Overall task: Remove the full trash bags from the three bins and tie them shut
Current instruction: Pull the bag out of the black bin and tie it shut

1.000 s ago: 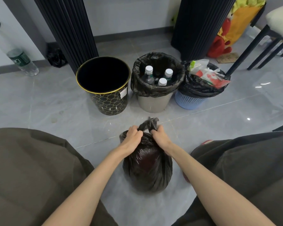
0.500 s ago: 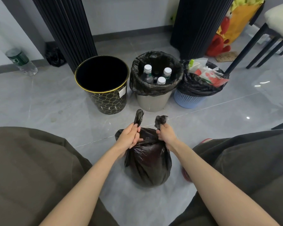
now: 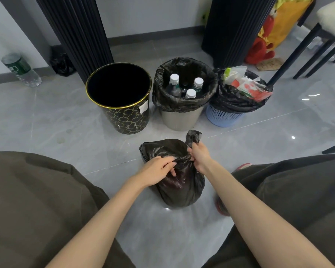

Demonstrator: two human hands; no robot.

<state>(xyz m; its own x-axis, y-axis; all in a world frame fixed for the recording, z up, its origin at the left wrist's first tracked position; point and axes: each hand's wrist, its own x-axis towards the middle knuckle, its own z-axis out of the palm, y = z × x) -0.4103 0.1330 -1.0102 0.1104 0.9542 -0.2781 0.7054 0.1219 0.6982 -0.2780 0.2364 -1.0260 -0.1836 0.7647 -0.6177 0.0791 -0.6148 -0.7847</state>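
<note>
black bin (image 3: 118, 97) emptied | its bag (image 3: 179, 182) on floor, mid-tie; R hand (image 3: 200, 156) pinching bag neck; L hand (image 3: 157, 169) gripping bag top | 2 bins w/ bags left

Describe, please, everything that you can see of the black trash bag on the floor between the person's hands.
The black trash bag is thin, glossy, crinkled plastic, bulging full, with something reddish showing dimly through. It stands on the grey floor, in front of the beige bin. Its mouth is gathered, no knot visible: the right hand grips a twisted tail that sticks up, the left hand pinches the plastic beside it.
</note>
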